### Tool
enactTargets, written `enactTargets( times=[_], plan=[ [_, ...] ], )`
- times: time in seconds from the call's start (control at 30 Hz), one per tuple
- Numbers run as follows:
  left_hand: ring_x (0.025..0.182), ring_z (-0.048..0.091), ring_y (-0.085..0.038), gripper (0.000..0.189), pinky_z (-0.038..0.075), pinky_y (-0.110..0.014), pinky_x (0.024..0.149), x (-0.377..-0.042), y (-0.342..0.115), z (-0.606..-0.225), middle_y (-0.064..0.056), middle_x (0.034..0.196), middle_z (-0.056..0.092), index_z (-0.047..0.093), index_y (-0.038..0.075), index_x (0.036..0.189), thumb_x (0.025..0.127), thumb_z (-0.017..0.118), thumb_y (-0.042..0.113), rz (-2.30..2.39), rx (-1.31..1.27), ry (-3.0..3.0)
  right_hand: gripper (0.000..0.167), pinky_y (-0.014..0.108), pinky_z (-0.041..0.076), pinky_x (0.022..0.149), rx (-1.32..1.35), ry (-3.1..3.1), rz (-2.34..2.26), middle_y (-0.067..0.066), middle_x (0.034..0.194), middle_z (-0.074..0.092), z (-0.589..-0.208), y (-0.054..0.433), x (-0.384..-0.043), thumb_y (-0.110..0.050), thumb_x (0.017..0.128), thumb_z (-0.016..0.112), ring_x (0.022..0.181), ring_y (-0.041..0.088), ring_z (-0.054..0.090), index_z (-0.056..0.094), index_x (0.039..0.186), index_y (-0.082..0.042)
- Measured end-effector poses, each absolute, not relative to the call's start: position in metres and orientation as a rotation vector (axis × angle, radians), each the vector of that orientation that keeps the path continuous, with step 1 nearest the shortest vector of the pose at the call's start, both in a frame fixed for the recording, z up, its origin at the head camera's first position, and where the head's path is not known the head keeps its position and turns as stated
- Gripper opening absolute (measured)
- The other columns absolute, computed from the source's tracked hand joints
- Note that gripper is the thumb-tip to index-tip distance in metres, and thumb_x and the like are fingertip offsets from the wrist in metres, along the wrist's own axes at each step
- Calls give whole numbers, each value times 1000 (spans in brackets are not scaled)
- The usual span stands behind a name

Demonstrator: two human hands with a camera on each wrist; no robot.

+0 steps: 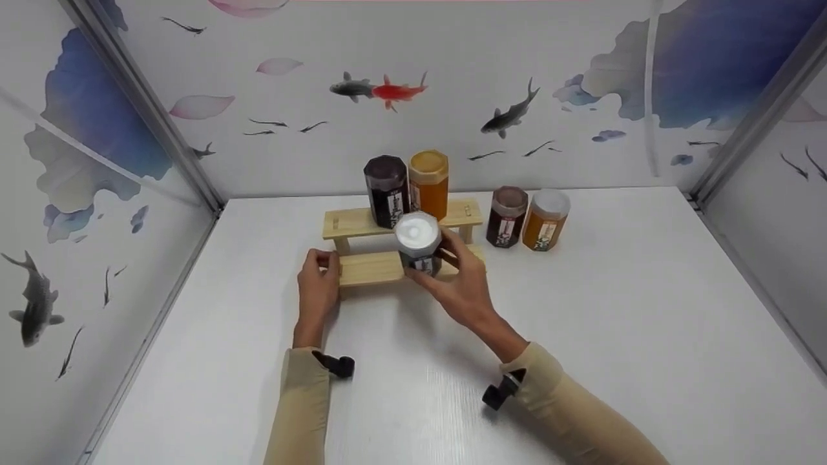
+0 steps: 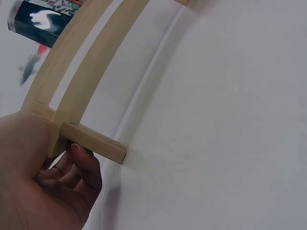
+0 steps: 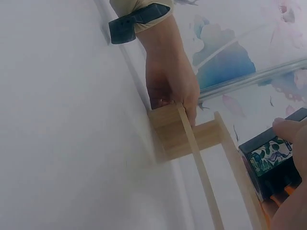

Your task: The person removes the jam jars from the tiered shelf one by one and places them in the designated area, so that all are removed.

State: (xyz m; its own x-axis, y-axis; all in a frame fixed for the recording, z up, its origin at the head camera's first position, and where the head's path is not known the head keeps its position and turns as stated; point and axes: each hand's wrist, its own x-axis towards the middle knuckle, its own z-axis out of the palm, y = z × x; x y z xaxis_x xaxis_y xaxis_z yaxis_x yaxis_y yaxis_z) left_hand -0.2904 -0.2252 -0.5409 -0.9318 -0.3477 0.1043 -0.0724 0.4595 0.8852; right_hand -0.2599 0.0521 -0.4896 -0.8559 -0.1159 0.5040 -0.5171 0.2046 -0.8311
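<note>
A two-step wooden rack (image 1: pixel 368 268) stands on the table. My left hand (image 1: pixel 317 284) grips the left end of its lower step; in the left wrist view the curled fingers of that hand (image 2: pixel 57 187) reach under the plank. My right hand (image 1: pixel 468 287) holds a dark jar (image 1: pixel 418 234) with a white lid between thumb and fingers, over the lower step. Whether the jar's base touches the wood is hidden. On the upper step stand a dark purple jar (image 1: pixel 387 194) and an amber jar (image 1: pixel 431 184), side by side.
Right of the rack, a dark red jar (image 1: pixel 507 217) and an amber jar with a pale lid (image 1: pixel 546 221) stand on the white table (image 1: pixel 614 336). Walls painted with fish enclose the back and sides. A small black camera sits at each wrist.
</note>
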Motion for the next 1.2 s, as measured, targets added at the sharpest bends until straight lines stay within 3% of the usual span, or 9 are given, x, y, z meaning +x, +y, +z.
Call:
enactTargets(
  times=[0.3,0.53,0.8,1.2],
  plan=[
    [97,63,-23,27,50,-30,78,-292,-223,-542,-13,112,68,62,5,122,114,53,29,-1464,356,-2431,83,44,55,112,495,-2126,1625,5,149,64,-486,118,-263,-25,84,97,135,25,65,55,156,-17],
    [99,62,-24,28,50,-33,85,-293,-223,-541,-14,114,67,62,4,124,114,53,29,-1490,338,-2430,81,34,55,110,356,-2075,1612,1,149,65,-477,171,-277,-19,86,95,135,21,65,56,156,-20],
    [101,62,-24,27,50,-34,85,-291,-225,-540,-14,116,67,62,5,123,114,53,29,-1488,353,-2434,81,43,51,117,114,-2066,1598,3,153,63,-472,219,-295,-20,87,94,140,22,63,54,158,-22],
    [99,62,-24,27,50,-32,84,-290,-226,-541,-14,115,67,62,5,123,114,53,28,-1480,337,-2428,79,39,49,120,-127,-2014,1664,6,157,60,-467,274,-307,-24,93,89,145,18,58,50,161,-23]
  ],
)
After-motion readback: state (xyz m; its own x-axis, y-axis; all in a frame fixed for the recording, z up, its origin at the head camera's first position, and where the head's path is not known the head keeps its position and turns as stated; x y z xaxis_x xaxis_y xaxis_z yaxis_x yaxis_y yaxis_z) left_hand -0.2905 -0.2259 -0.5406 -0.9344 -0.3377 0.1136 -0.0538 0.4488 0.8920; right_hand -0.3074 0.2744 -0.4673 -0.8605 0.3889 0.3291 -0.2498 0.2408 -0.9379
